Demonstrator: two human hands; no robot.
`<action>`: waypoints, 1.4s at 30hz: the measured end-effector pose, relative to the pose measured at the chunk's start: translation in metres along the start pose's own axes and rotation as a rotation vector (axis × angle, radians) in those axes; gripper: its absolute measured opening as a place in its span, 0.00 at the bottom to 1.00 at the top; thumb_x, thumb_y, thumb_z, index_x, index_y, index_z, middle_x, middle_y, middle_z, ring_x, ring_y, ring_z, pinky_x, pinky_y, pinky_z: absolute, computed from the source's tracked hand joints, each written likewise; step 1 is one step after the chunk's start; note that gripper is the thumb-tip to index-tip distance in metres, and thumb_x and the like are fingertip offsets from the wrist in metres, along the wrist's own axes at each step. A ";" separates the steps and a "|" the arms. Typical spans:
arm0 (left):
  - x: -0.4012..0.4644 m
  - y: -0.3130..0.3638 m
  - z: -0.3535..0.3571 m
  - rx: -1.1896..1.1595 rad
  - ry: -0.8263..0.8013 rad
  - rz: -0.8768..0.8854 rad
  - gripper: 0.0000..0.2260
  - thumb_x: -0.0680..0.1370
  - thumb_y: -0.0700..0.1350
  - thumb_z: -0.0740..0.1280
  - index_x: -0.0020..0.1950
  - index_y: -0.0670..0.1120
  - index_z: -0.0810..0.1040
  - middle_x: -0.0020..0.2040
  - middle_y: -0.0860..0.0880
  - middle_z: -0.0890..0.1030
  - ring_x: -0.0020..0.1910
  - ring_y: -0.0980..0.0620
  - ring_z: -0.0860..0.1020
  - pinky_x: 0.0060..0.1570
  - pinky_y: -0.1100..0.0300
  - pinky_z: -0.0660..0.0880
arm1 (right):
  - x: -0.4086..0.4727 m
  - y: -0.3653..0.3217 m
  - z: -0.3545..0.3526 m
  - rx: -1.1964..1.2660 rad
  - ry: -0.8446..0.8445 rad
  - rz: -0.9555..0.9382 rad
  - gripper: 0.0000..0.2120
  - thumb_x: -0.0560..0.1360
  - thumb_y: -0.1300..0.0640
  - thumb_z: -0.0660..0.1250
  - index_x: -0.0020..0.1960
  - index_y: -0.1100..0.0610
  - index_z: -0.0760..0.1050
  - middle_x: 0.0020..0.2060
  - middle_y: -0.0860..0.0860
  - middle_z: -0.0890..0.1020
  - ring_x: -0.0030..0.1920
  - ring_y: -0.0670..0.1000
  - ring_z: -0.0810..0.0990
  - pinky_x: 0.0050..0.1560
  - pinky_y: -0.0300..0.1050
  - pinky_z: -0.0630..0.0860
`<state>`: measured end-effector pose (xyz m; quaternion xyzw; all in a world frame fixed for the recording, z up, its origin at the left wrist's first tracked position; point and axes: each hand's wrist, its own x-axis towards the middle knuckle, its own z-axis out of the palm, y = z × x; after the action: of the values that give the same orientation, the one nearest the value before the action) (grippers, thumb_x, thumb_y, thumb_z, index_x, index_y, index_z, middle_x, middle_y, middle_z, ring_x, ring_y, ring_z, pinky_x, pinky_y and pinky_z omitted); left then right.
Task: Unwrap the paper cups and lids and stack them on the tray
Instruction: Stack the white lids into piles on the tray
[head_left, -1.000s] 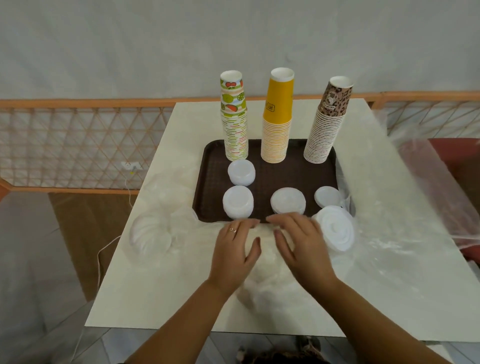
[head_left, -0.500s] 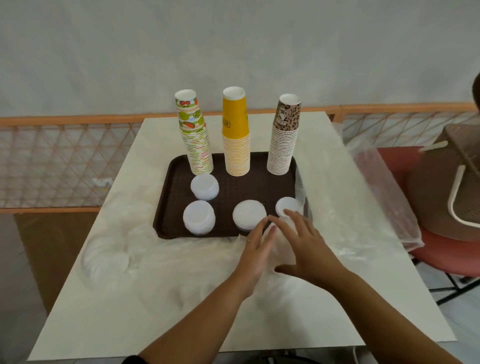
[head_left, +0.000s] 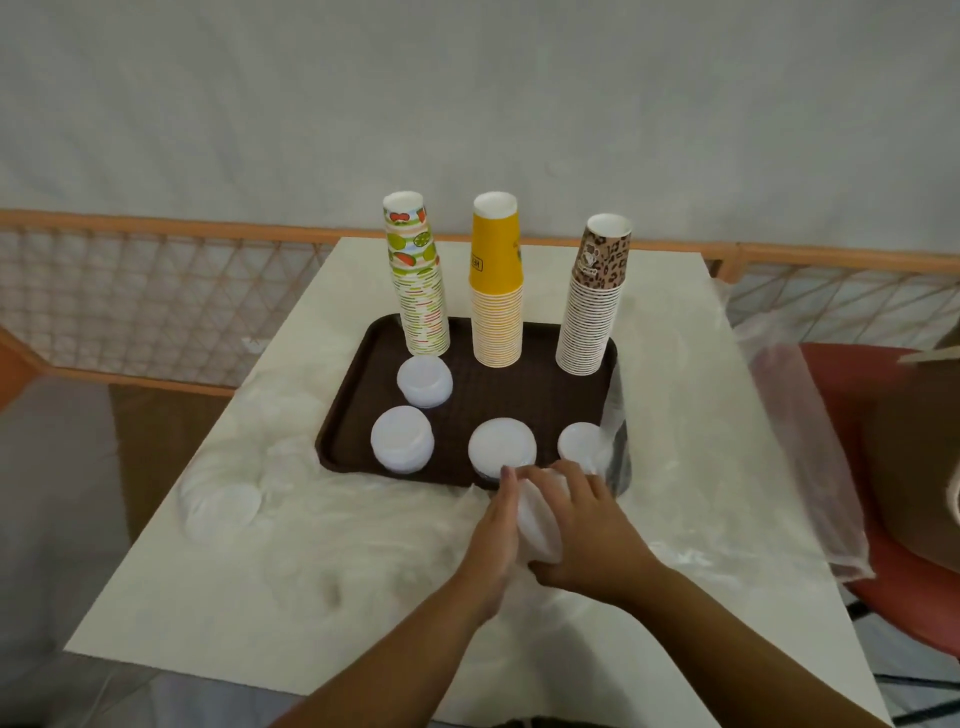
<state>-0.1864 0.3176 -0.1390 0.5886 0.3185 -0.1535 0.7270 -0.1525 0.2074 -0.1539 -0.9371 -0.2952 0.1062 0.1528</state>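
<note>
A dark brown tray sits mid-table. Along its back stand three cup stacks: fruit-print, yellow and leopard-print. Several stacks of white lids rest on its front half. Just before the tray's front edge, my left hand and my right hand press from both sides on a stack of white lids lying on its side. Clear plastic wrap is spread under them.
Another wrapped stack of white lids lies at the table's left edge. A clear plastic sleeve hangs off the right edge over a red chair. An orange lattice railing runs behind the table.
My hands have come together around a lid stack in front of the tray's right corner. The camera has shifted, so the tray now looks farther away.
</note>
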 end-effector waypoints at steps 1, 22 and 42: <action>0.002 0.000 0.000 -0.019 0.020 -0.022 0.29 0.78 0.65 0.50 0.74 0.51 0.60 0.70 0.45 0.68 0.67 0.45 0.68 0.68 0.48 0.66 | 0.000 0.001 0.000 0.023 -0.002 -0.001 0.45 0.65 0.37 0.71 0.74 0.42 0.50 0.73 0.47 0.57 0.72 0.51 0.58 0.73 0.51 0.57; -0.001 0.061 -0.004 -0.076 -0.050 0.331 0.19 0.79 0.63 0.48 0.67 0.64 0.65 0.65 0.56 0.73 0.64 0.53 0.72 0.60 0.53 0.71 | 0.034 0.025 -0.080 1.211 -0.082 0.089 0.31 0.67 0.54 0.75 0.61 0.35 0.63 0.56 0.37 0.68 0.55 0.46 0.71 0.43 0.37 0.76; 0.069 0.107 -0.048 0.543 -0.018 0.580 0.35 0.68 0.45 0.77 0.63 0.65 0.58 0.60 0.58 0.66 0.59 0.55 0.68 0.51 0.62 0.74 | 0.119 0.003 -0.058 1.684 -0.263 0.380 0.30 0.71 0.45 0.65 0.70 0.52 0.65 0.62 0.56 0.76 0.62 0.55 0.75 0.62 0.51 0.75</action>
<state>-0.0844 0.4012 -0.1075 0.8235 0.0803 -0.0254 0.5610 -0.0386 0.2618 -0.1136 -0.5260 0.0274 0.4200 0.7391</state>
